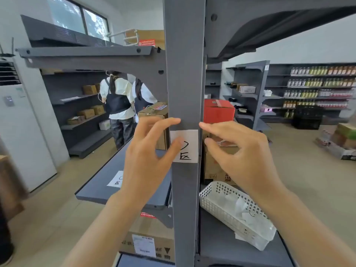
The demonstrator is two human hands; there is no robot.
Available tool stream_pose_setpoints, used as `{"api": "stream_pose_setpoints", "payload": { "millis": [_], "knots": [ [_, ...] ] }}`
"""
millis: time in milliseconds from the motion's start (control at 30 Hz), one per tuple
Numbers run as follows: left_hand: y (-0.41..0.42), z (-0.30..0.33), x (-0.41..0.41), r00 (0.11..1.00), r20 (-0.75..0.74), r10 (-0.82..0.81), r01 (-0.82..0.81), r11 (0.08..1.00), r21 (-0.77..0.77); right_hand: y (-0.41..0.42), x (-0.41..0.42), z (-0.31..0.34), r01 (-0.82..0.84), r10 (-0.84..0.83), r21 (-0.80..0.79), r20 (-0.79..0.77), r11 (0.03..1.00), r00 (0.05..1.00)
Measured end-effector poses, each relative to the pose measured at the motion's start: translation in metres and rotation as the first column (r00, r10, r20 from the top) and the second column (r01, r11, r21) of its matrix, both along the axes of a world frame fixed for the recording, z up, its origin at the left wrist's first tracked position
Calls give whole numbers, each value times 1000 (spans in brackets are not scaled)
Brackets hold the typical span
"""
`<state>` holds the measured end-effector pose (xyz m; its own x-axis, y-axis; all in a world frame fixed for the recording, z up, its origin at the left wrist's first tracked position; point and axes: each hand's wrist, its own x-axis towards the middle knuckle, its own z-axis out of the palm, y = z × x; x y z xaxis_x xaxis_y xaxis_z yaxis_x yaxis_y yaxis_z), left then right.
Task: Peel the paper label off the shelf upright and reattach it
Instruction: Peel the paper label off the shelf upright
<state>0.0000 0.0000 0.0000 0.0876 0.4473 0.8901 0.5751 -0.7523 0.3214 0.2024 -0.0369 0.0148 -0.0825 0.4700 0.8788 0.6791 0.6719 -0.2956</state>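
Observation:
A white paper label (187, 146) with black handwritten marks lies flat on the front of the grey shelf upright (184, 74), at mid height. My left hand (149, 158) is at its left side, with the thumb on the label's left part and the index fingertip on the upright just above it. My right hand (238, 153) hovers at the upright's right edge, its index fingertip close to the label's top right corner and the thumb below it. Neither hand holds anything.
A white plastic basket (234, 211) with paper slips sits on the lower right shelf. A second label (116, 179) lies on the left shelf board. Cardboard boxes (150, 241) stand below and behind, a red box (218, 110) behind the upright. Two people (119, 105) stand at the far left shelves.

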Motion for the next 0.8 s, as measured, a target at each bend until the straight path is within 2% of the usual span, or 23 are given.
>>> {"api": "stream_pose_setpoints", "payload": {
  "millis": [133,333,700,800],
  "knots": [
    [3,3,-3,1000,7,-14,14,1000,-7,2,-9,-5,138,-146,74,114,988,983],
    [3,1,-8,998,-42,-41,39,998,-42,3,-17,-7,217,-235,196,72,956,969],
    [7,3,-6,997,-49,-60,60,998,1,1,-27,1,280,-300,172,97,944,949],
    [8,5,-9,996,-78,-29,32,999,33,-1,-27,-1,327,-353,210,102,921,930]
  ]
}}
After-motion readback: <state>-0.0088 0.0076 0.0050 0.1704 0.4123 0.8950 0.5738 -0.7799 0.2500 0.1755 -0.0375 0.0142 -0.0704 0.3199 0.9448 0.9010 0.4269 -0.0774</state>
